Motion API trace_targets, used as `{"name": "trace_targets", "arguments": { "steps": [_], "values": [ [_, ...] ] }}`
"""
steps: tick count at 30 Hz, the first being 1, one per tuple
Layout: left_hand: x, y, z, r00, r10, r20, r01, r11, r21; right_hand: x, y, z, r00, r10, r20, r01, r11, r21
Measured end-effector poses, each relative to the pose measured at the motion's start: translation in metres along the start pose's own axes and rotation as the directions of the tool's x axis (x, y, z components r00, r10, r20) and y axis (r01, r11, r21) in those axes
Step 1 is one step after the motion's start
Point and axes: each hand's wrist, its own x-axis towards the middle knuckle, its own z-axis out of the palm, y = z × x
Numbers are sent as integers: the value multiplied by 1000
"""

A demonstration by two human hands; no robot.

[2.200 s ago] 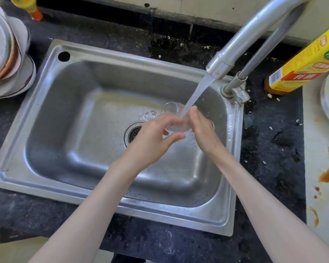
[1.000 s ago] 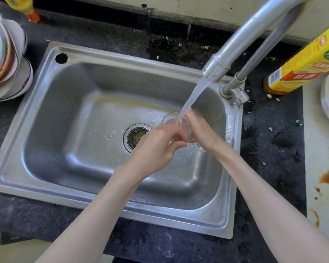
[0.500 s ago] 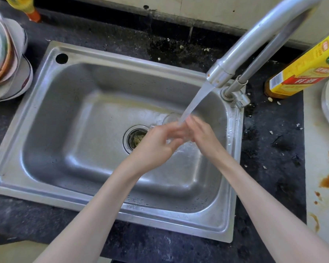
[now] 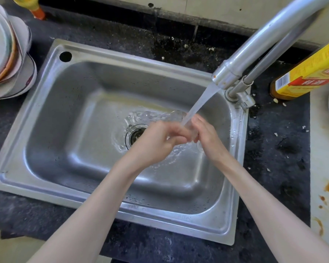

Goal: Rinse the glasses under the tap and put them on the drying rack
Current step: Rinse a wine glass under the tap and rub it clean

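A small clear glass lies tilted between my hands over the steel sink, under the stream from the tap. My left hand curls its fingers round the glass from the left. From the right, my right hand holds the glass with its fingers against it. Water pours out of the glass and spreads over the sink floor towards the drain. Most of the glass is hidden by my fingers and the water.
A stack of plates and bowls stands on the dark counter left of the sink. A yellow-labelled bottle lies to the right of the tap base. A stained pale board runs along the right edge. No drying rack is in view.
Both hands stay on the glass under the stream. The glass has tipped and water now spills from it across the sink floor around the drain.
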Motion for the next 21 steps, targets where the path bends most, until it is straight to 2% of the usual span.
{"name": "trace_targets", "arguments": {
  "steps": [2, 4, 6, 8, 10, 12, 14, 17, 19, 21],
  "values": [
    [-2, -3, 0, 998, 15, -55, -14, 1000, 16, 4, -5, -3, 984, 134, 117, -140, 989, 50],
    [-5, -5, 5, 998, 36, -59, -33, 998, 52, 7, -10, -5, 965, 203, 164, -209, 978, 18],
    [-6, -6, 11, 1000, 20, 6, -20, 999, 44, 7, -9, -2, 985, 143, 100, -137, 989, -63],
    [-4, -6, 10, 999, -9, 46, 11, 999, -48, 2, -3, 1, 999, 27, 39, -25, 998, -57],
    [-2, -7, 3, 1000, -28, -8, 27, 993, -113, -3, -5, 1, 999, 24, 24, -24, 1000, 13],
    [-4, -11, 1, 997, 30, -70, -31, 999, -15, 1, -7, -1, 988, 120, 97, -125, 991, 46],
    [-8, -12, 8, 993, 102, -67, -91, 985, 148, 5, -12, -2, 959, 208, 193, -212, 977, 3],
    [-10, -14, 19, 996, 90, -26, -81, 966, 245, 4, -12, 1, 978, 154, 139, -145, 987, -73],
    [-6, -14, 17, 998, 35, 44, -41, 989, 142, 0, -7, 4, 994, 88, 69, -87, 996, -14],
    [-5, -12, 11, 998, 53, 27, -54, 998, 41, -3, -3, 7, 999, 50, 20, -52, 990, 134]
  ]
}}
